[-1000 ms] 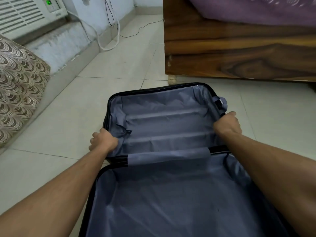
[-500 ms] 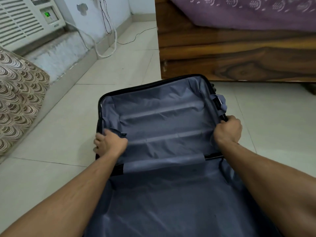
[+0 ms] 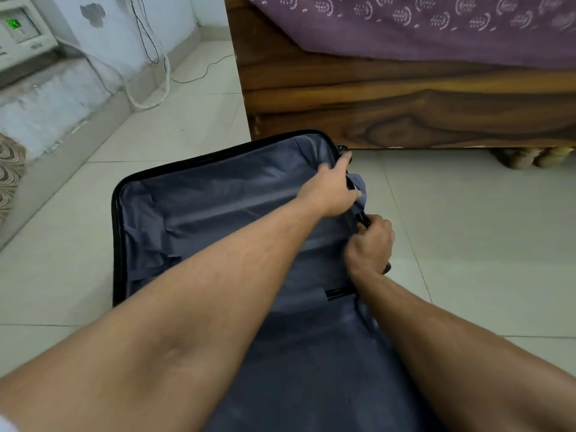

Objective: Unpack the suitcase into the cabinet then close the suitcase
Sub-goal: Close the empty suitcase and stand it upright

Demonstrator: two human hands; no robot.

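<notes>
Our suitcase (image 3: 193, 219) lies open and empty on the floor (image 3: 467, 244), long axis running near to far. Both hands work its right rim: our left hand (image 3: 332, 191) presses loose lining (image 3: 358, 185) inward, our right hand (image 3: 371, 244), nearer, pinches that rim.

**Bare Forearms, a Trace of White at the Edge**

Two arms enter from the bottom of the head view, both uncovered from elbow to wrist. The left hand (image 3: 330, 191) and the right hand (image 3: 371, 244) carry no glove, and no ring, watch or band shows on either. Fine hair shows along both forearms. At the lower left corner a small patch of white fabric (image 3: 5, 424) shows; whether it is a sleeve cannot be told.
</notes>
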